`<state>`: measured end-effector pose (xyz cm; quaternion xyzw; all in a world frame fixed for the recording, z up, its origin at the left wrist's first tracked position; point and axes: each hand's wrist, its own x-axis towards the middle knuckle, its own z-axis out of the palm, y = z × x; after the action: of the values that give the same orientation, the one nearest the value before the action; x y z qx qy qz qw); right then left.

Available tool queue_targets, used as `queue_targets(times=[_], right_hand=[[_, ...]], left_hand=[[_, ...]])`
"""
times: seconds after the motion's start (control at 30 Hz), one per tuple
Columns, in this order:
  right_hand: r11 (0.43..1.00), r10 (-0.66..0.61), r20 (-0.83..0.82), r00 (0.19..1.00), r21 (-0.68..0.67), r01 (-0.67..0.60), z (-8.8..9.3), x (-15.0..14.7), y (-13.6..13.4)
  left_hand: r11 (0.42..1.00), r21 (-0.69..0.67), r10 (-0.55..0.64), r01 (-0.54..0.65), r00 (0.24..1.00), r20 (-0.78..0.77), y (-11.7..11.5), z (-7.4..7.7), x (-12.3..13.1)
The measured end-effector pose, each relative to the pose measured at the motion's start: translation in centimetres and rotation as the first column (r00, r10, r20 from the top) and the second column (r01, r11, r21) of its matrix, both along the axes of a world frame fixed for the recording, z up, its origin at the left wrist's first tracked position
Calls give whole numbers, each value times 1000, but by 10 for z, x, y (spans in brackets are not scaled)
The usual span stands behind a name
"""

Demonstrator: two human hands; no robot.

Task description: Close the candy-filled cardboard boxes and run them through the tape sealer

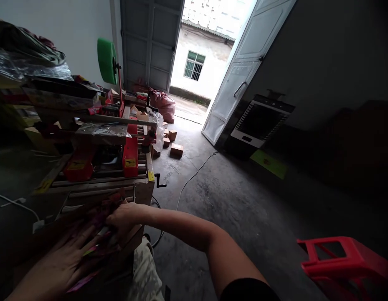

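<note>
Low at the left, a cardboard box (131, 241) holds dark and purple shiny packets (98, 217), dim and partly blurred. My left hand (64, 261) lies over the packets with its fingers stretched out and apart. Across from it, my right hand (123, 215) reaches down at the box's right side, its fingers curled in among the packets. Its fingertips are hidden, so what they grip cannot be made out. Just beyond the box stands a carton sealing machine (130, 152) with red side guides and metal rollers.
A black crank handle (159, 182) juts from the machine's right side. A grey cable (194, 175) crosses the floor. Small cardboard boxes (176, 149) lie beyond, near a pinkish sack (164, 106). A red plastic stool (347, 263) is at the lower right. An open door (234, 79) leads outside.
</note>
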<state>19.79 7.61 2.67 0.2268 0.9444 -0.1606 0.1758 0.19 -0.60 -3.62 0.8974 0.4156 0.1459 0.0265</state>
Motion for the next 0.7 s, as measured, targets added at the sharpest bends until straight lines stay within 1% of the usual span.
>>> queue_targets(times=[0.07, 0.1, 0.17, 0.23, 0.27, 0.33, 0.37, 0.43, 0.5, 0.53, 0.6, 0.67, 0.7], right_hand=[[996, -14, 5, 1000, -87, 14, 9, 9, -1], [994, -25, -34, 999, -111, 21, 13, 15, -3], [992, -63, -160, 985, -114, 45, 19, 27, -9], [992, -80, -273, 959, -112, 51, 22, 34, -15], [991, -80, -291, 953, -130, 43, 24, 35, -18], [979, -73, -254, 964, -202, 21, 27, 34, -22], [971, -84, -215, 973, -236, 32, 29, 32, -23], [952, -132, -135, 982, -294, 88, 33, 29, -24], [941, -172, -123, 977, -315, 126, 35, 28, -21], [945, -197, -141, 970, -290, 150, 35, 28, -18], [956, -272, -187, 944, -160, 244, 33, 27, -12], [930, -358, -233, 904, -5, 367, 30, 27, -12], [909, -391, -265, 881, 41, 416, 27, 28, -14]], left_hand=[[1000, 12, 11, -10, 999, -48, -1, -1, -2], [1000, 10, 11, -10, 998, -63, -2, -1, -3], [1000, -9, -17, 17, 997, -71, -3, -1, -5], [999, -36, -26, 25, 999, -43, -4, -2, -6], [998, -62, -22, 20, 1000, -21, -3, -2, -6], [992, -127, 25, -21, 999, 33, -2, -4, -6], [986, -157, 59, -49, 996, 60, -1, -5, -5], [974, -197, 137, -112, 983, 120, 2, -9, -4], [959, -216, 221, -182, 959, 178, 9, -11, -4], [953, -230, 243, -197, 951, 191, 14, -11, -4], [937, -290, 249, -194, 954, 169, 22, -5, -6], [908, -386, 210, -164, 975, 79, 23, 9, -6], [897, -414, 185, -154, 982, 36, 19, 17, -3]])
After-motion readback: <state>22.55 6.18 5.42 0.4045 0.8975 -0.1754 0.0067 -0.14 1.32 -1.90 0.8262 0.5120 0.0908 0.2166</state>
